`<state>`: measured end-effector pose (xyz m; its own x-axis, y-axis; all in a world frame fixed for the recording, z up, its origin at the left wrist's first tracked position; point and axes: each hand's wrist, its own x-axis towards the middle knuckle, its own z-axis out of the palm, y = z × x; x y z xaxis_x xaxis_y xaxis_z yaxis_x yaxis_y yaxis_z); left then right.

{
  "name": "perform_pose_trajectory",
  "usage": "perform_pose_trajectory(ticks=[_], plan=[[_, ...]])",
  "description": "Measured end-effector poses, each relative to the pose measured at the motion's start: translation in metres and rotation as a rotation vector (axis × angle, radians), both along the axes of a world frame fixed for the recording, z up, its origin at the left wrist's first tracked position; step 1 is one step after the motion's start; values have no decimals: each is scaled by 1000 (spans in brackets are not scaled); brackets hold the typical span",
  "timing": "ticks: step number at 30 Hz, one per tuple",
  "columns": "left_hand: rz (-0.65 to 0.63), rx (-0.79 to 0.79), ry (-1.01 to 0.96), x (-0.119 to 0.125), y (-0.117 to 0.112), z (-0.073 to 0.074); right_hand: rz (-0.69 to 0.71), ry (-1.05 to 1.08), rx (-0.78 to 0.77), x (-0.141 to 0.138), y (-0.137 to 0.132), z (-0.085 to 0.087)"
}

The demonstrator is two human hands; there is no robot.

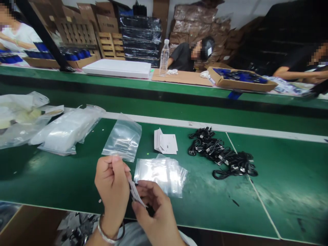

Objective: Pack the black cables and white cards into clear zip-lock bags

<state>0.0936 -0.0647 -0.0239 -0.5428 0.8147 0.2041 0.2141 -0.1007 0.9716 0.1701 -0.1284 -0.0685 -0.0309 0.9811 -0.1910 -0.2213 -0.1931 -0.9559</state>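
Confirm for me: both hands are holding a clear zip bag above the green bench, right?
No, not a zip bag. The head view shows the left hand and right hand holding a small white card above the green bench.

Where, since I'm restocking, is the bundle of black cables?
In the head view, the black cables lie on the green workbench, right of the white cards and ahead of the person's right hand.
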Motion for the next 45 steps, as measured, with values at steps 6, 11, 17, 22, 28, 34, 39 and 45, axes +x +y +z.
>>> perform_pose_trajectory(ticks=[6,11,17,22,28,34,39,45], plan=[[-45,-7,-169,4,5,1,-127,-254,266,5,3,9],[-112,-46,-84,3,3,0,-31,-333,247,8,4,6],[-107,-14,332,-15,-6,-11,-153,-620,614,38,9,17],[-234,88,629,-16,-18,-11,-146,-861,957,53,13,30],[-393,212,907,-7,-25,-12,-93,-1032,611,52,13,34],[-563,280,1025,-1,-32,-15,247,-917,247,71,13,54],[-648,207,1067,-3,-33,-10,371,-658,212,84,7,63],[-717,231,934,-3,-34,-8,-68,-583,163,81,11,50]])
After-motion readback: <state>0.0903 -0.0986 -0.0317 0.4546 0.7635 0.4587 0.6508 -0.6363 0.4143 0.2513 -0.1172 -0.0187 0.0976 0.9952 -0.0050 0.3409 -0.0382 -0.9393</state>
